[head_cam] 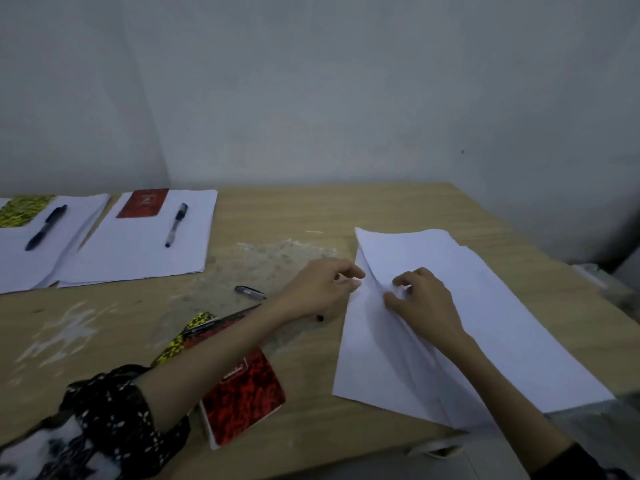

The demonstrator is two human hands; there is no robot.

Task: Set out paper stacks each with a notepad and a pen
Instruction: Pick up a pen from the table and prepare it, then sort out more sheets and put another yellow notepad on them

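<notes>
- The left hand point(320, 289) has its grip pinched on the left edge of the loose paper stack point(485, 327), thumb and forefinger meeting at the sheet's border.
- The right hand point(424, 299) lies on top of the same stack with its fingers curled down onto the top sheets, which are rucked into a ridge under them; its grip is clenched on the paper.
- This stack lies on the right part of the worktop point(311, 216), its long axis running from the near edge away and slightly to the left; the sheets are fanned, not squared.
- Two finished sets lie at the far left, edges overlapping. The nearer-centre paper set point(138, 251) carries a red notepad point(142, 203) at its far left corner and a clear pen point(176, 224) lying lengthwise, cap end away from the person.
- The leftmost paper set point(31, 261) carries a yellow-black notepad point(24, 209) and a dark pen point(45, 227), which slants from near left to far right.
- Under the left forearm lie spare notepads: a red-black one point(246, 396) near the front edge and a yellow-black one point(187, 337) beside it, with a pen across them, mostly hidden.
- A pen cap or short dark pen point(250, 292) lies on the bare worktop just left of the left hand, pointing right and slightly toward the person.
- A patterned sleeve point(114, 407) covers the left upper arm.
</notes>
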